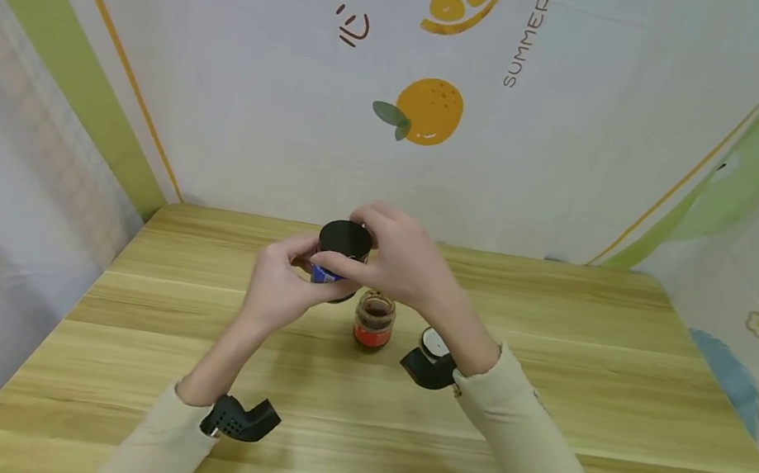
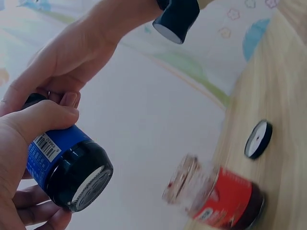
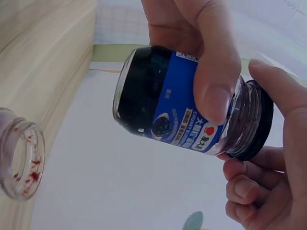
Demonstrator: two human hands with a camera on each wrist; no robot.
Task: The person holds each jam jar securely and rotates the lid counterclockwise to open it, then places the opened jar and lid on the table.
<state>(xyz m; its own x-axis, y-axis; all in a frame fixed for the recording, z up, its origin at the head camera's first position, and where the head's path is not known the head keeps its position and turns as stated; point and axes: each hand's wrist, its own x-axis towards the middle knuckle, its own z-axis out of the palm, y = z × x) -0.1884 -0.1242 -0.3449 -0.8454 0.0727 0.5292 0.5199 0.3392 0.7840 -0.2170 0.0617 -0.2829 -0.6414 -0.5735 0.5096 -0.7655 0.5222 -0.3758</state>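
A jar of dark jam with a blue label point(image 3: 177, 100) is held above the table. My left hand point(image 1: 276, 279) grips it around the body, its thumb across the label in the right wrist view. On the jar's mouth sits a black lid point(image 1: 346, 238), and my right hand point(image 1: 412, 265) grips its rim between thumb and fingers. In the left wrist view the jar tilts, its glass base point(image 2: 91, 188) in sight, while the left thumb and right hand mostly hide the lid.
A lidless jar with a red label point(image 1: 372, 336) stands on the wooden table point(image 1: 176, 370) below my hands, red smears inside its neck. To its right a loose lid point(image 2: 258, 139) shows its white inside. Printed cloth point(image 1: 277, 127) hangs behind the table and at both sides.
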